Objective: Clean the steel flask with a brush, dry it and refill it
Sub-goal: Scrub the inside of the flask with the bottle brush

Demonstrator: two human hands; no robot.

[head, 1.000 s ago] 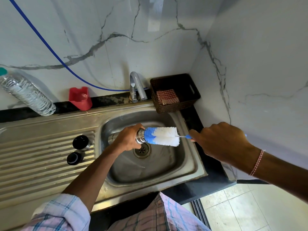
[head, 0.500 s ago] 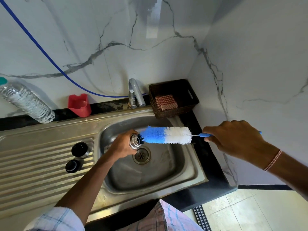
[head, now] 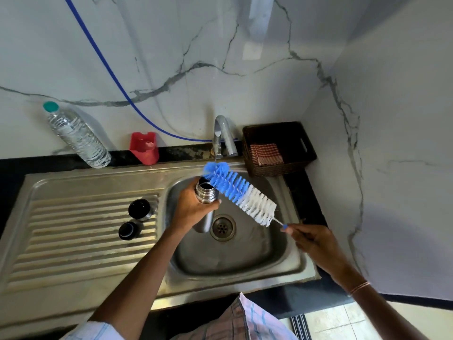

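Observation:
My left hand [head: 190,208] grips the steel flask [head: 206,192] over the sink basin [head: 279,256], its open mouth turned up and away from me. The blue and white bottle brush [head: 241,192] is fully outside the flask, its blue tip just beyond the mouth, under the tap [head: 221,136]. My right hand [head: 313,244] holds the brush's thin handle at the lower right. Two black flask caps [head: 139,209] [head: 128,230] sit on the ribbed drainboard [head: 73,229].
A plastic water bottle [head: 76,136] and a red holder [head: 144,147] stand on the black ledge behind the sink. A dark woven basket [head: 294,138] with a checked cloth [head: 266,153] sits in the right corner. A blue hose [head: 110,67] runs down the marble wall.
The brush has come wholly out of the flask and now slants up to the left. My left hand has tipped the flask from lying sideways to mouth up. My right hand has dropped lower.

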